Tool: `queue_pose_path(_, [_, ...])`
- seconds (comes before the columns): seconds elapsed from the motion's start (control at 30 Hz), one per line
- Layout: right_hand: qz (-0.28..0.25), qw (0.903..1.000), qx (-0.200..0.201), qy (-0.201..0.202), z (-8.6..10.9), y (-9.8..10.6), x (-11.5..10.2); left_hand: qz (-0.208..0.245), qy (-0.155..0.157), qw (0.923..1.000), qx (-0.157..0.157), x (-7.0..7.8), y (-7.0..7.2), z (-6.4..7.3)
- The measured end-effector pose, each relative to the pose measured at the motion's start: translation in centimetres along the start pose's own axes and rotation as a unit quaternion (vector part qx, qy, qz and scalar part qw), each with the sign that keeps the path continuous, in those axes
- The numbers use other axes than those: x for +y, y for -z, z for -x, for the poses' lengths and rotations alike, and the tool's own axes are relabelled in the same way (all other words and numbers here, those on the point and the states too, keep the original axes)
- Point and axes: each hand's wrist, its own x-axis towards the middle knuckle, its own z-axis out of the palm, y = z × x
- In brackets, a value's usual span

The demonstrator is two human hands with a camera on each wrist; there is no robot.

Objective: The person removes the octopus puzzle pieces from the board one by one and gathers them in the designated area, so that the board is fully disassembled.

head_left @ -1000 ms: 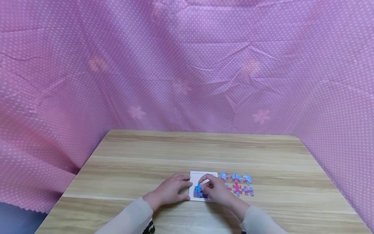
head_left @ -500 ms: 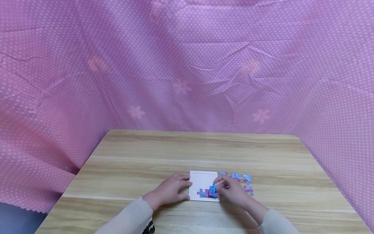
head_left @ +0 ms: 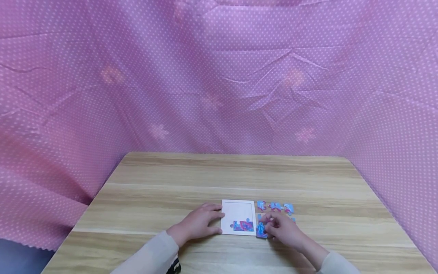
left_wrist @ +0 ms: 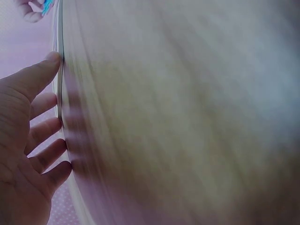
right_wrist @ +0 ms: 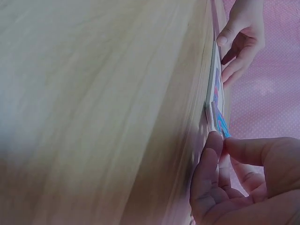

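A white puzzle board (head_left: pixel 236 209) lies on the table with joined blue and pink puzzle pieces (head_left: pixel 243 226) in its lower right part. My left hand (head_left: pixel 202 220) touches the board's left edge with its fingertips and thumb, fingers spread. Just past the board's right edge, my right hand (head_left: pixel 282 229) pinches a blue puzzle piece (head_left: pixel 261 230) between thumb and fingers. In the right wrist view that same blue piece (right_wrist: pixel 221 121) is tilted by the board's near corner.
Loose puzzle pieces (head_left: pixel 275 206) lie in a row right of the board. More pieces beneath the right hand are mostly covered. The wooden table (head_left: pixel 164 190) extends around, with a pink dotted cloth (head_left: pixel 219 95) hanging behind and at the sides.
My right hand has carried the blue puzzle piece rightward, from the board's lower left across to beyond its right edge. The left hand has stayed at the board's left edge.
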Motion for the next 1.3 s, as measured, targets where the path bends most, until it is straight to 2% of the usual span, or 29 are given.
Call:
queue_pose_path(0.53, [0.060,0.9981,0.013,-0.005,-0.4,0.8,0.4,0.000,0.001,1.0000,0.002,-0.6,-0.3,-0.8])
queue_pose_path(0.7, [0.069,0.9974,0.014,0.013,-0.8,1.1,0.3,0.001,0.003,1.0000,0.006,-0.7,-0.4,-0.9])
queue_pose_path(0.97, [0.114,0.9912,0.032,0.060,-1.9,0.6,-0.3,0.002,0.007,1.0000,0.005,-0.5,-0.4,-1.0])
queue_pose_path(1.3, [0.099,0.9899,-0.006,0.102,-3.4,-1.6,-1.6,0.009,0.012,0.9999,0.005,0.1,-0.5,-0.9])
